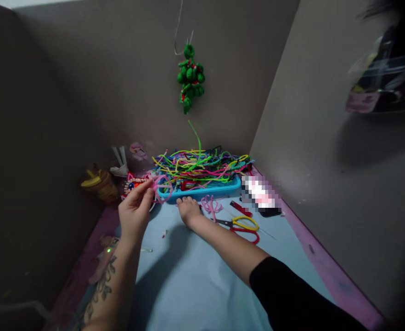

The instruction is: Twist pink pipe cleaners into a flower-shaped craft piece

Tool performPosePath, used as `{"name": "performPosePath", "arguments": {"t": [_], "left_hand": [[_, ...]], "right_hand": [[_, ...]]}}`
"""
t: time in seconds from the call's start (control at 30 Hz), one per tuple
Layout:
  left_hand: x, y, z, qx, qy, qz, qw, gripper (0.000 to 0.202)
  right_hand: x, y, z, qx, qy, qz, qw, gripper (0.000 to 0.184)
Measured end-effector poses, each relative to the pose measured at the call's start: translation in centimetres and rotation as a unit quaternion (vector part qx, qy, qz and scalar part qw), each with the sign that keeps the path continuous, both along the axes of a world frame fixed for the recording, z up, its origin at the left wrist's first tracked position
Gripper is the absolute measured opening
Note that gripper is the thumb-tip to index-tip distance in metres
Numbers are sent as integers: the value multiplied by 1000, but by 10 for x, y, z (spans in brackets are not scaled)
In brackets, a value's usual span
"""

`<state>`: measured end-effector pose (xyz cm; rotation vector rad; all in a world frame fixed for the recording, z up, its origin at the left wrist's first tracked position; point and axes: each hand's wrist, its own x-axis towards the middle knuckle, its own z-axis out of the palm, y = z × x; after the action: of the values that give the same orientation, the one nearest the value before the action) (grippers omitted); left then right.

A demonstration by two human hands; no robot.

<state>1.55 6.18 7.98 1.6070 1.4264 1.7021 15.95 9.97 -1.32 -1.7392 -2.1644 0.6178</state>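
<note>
My left hand (136,204) is raised, thumb and fingers pinched on a pink pipe cleaner shape (163,188) bent into loops. My right hand (188,211) is down on the table in front of the blue tray (202,192), its fingers curled; what they hold, if anything, is hidden. Just right of it lies a bundle of curled pink pipe cleaners (211,204). Scissors (239,225) with one yellow and one red handle lie beside my right forearm. Many-coloured pipe cleaners (202,165) are heaped in the tray.
At the right are a red tool (241,208) and a phone (271,211) with a blurred screen. A brown cup (101,186) and a colourful pipe cleaner figure (131,185) stand left. A pink glue gun (102,262) lies near my left forearm. A green ornament (190,78) hangs above.
</note>
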Motion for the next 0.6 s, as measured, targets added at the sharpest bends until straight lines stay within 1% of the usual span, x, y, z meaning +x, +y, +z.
{"name": "performPosePath", "arguments": {"t": [0.03,0.1,0.17,0.23,0.3,0.37,0.43,0.5,0.6], "left_hand": [[-2,5,9,26,33,-5,999,39],[-8,14,23,59,94,-38,993,42],[-14,19,31,73,133,-54,987,40],[-19,21,33,68,147,-60,985,39],[-21,21,32,53,141,-71,986,36],[-17,20,31,28,131,-95,986,31],[-11,19,31,4,103,-119,988,30],[-3,19,32,-15,78,-155,985,27],[5,20,32,-52,33,-197,979,24]], "right_hand": [[-1,0,0,2,-3,0,1000,33],[1,0,4,2,2,4,1000,32],[6,0,17,3,24,24,999,30],[16,1,38,23,61,47,997,29],[29,1,64,53,107,48,992,29],[42,-4,89,130,248,35,959,22],[52,-12,109,213,309,31,926,17],[57,-22,120,252,316,55,913,14],[58,-33,123,296,304,92,901,14]]}}
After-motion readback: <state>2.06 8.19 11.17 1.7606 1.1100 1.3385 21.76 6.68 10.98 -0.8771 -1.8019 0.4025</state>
